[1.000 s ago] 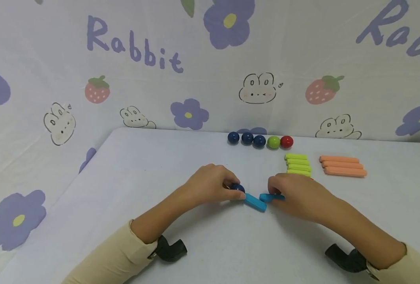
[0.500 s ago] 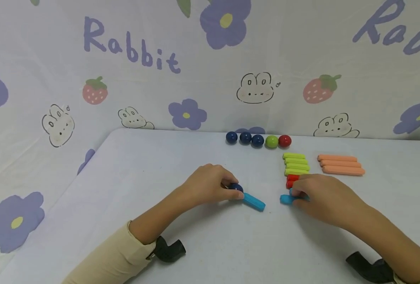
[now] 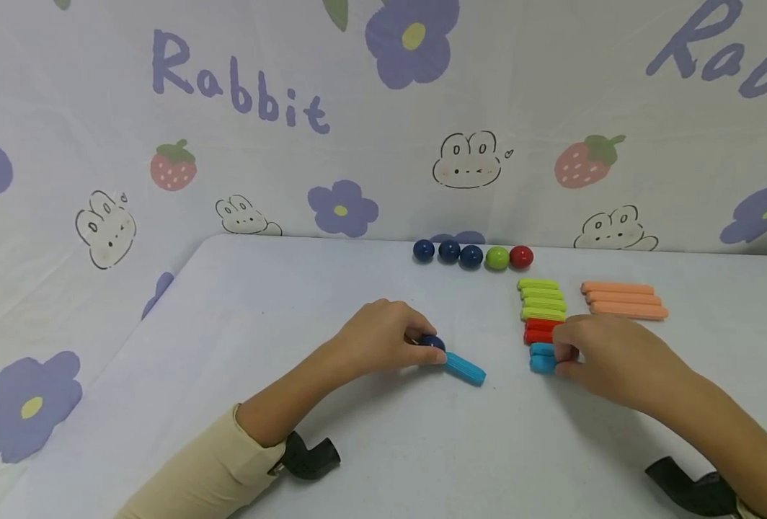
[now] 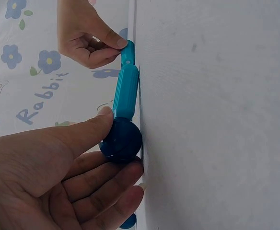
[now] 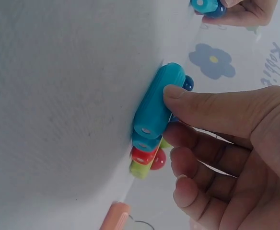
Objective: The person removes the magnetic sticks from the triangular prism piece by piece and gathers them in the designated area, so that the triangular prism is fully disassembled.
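In the head view my left hand (image 3: pixel 377 342) holds a dark blue ball (image 3: pixel 432 344) between thumb and fingers. One end of a light blue rod (image 3: pixel 465 369) meets this ball, pointing away to the right. My right hand (image 3: pixel 617 357) pinches another light blue rod (image 5: pixel 159 100), thumb on its near side in the right wrist view. It lies alongside a second light blue rod (image 5: pixel 147 143), at the near end of the stack. Beyond that come red rods (image 3: pixel 541 331), partly covered by the right fingers in the head view.
Several yellow-green rods (image 3: pixel 542 299) lie side by side past the red ones. Right of them are three orange rods (image 3: pixel 626 300). Dark blue balls (image 3: pixel 449 251), a green ball (image 3: pixel 497 258) and a red ball (image 3: pixel 521 257) line the back edge of the white table (image 3: pixel 293 288).
My right hand has moved right with its light blue rod, away from the rod at the left hand's ball, to the other light blue rod beside the red ones. The left hand has stayed put.
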Tool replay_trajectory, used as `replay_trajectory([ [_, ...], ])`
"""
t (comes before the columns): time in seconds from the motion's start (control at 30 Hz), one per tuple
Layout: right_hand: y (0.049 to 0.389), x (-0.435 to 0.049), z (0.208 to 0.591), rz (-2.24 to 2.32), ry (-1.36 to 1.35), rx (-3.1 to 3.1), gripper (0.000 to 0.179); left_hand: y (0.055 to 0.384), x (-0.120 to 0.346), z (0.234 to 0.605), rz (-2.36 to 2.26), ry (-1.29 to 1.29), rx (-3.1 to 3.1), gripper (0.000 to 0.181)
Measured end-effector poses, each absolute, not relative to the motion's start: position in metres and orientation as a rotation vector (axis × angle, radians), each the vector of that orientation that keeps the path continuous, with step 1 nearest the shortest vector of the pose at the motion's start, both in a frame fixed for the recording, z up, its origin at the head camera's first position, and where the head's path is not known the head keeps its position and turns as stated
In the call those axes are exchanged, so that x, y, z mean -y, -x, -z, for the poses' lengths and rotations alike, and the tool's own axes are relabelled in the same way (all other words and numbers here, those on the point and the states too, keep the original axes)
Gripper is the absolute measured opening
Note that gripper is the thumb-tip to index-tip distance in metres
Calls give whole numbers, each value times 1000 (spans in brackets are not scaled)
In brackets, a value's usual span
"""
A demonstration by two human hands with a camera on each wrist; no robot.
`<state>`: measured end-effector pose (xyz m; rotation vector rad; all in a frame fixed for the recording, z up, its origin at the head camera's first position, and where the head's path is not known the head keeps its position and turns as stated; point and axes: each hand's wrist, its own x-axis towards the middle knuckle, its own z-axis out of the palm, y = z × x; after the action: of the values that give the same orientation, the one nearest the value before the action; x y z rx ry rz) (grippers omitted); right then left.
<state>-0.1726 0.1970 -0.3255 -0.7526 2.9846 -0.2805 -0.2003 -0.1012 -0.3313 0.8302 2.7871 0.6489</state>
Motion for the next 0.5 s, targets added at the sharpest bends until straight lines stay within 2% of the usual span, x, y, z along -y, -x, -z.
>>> replay_trajectory([
  [0.27, 173, -198, 325, 283, 797, -3003, 22, 200, 99, 330, -647, -828, -2788, 33],
  [0.5, 171, -163, 317, 340, 909, -2945, 14, 200, 100, 330, -647, -810, -2787, 35],
])
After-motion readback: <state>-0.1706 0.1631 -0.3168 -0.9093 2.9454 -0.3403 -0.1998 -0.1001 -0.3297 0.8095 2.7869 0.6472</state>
